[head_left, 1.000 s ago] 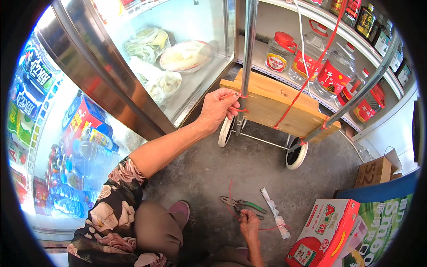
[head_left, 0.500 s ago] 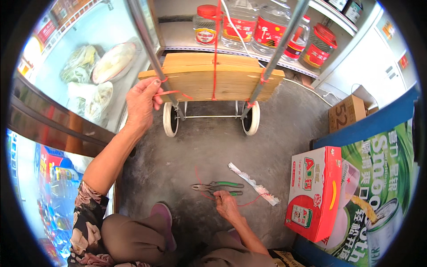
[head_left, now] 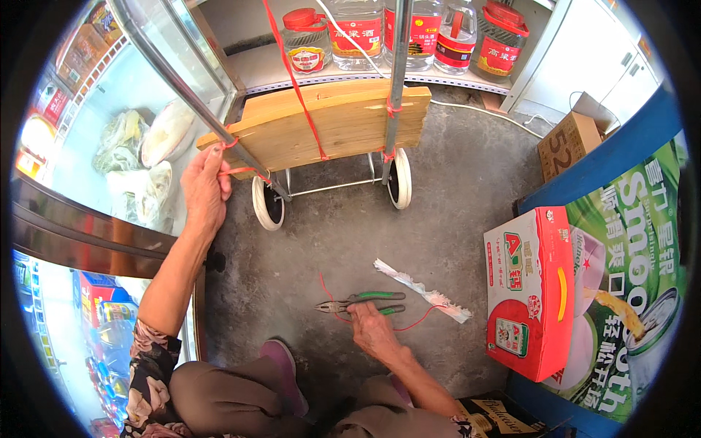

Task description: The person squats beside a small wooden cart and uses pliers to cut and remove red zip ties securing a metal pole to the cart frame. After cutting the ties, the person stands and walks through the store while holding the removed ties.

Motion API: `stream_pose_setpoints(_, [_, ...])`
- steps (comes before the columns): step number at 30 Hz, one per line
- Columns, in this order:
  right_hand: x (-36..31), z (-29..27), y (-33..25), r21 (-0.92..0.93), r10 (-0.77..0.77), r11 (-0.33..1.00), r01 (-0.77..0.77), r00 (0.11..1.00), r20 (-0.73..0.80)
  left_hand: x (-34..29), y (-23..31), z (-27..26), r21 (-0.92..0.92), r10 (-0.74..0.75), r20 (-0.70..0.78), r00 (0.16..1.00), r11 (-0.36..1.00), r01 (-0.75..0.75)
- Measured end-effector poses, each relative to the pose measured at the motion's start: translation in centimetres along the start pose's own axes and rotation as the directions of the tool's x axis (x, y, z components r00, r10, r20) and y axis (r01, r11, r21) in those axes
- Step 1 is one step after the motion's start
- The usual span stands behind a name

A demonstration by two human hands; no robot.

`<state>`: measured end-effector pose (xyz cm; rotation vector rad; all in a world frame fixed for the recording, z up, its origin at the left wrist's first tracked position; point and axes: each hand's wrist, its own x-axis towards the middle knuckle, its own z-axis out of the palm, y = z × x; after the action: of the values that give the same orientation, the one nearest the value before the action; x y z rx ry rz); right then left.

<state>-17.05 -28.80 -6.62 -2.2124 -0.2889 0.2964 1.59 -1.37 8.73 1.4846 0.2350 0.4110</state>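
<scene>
A two-wheeled hand cart with grey metal poles (head_left: 395,77) and a wooden board (head_left: 328,125) stands ahead of me. At its left pole, my left hand (head_left: 204,191) pinches the end of a thin red tie (head_left: 237,171). Another red cord (head_left: 298,87) runs down over the board. On the floor lie pliers with green handles (head_left: 376,296), their handles spread. My right hand (head_left: 376,334) is closed at the lower handle near the joint; its fingertips are partly hidden. Thin red cord (head_left: 425,318) passes by the pliers and a crumpled white strip (head_left: 416,286).
A red and white carton (head_left: 527,292) stands at the right beside a blue-edged, green printed panel (head_left: 628,292). Behind the cart, a shelf holds large jars and bottles (head_left: 356,33). A glass-fronted cooler (head_left: 95,226) flanks my left arm. A brown box (head_left: 569,146) stands farther right.
The view has turned, so the cart and shelf appear farther left and tilted. My left hand still pinches the red tie. My right hand stays at the pliers, slightly closer to their joint.
</scene>
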Motion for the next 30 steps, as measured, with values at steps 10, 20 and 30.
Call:
stream_pose_setpoints(10, [4.1,-10.7,-0.7,0.269,0.004,0.961,0.072,0.963,-0.27,-4.7,1.3,0.8,0.619,-0.227,0.693,0.685,0.674,-0.403])
stream_pose_setpoints(20, [-0.3,0.0,4.9,-0.39,-0.174,0.905,0.172,0.984,0.031,-10.8,-10.4,2.4,0.742,-0.795,0.572,0.203,0.607,0.284])
stream_pose_setpoints(30, [2.8,0.1,6.6,-0.506,-0.212,0.781,0.367,0.917,0.337,-9.7,-10.9,1.7,0.82,-0.831,0.466,0.305,0.535,0.204])
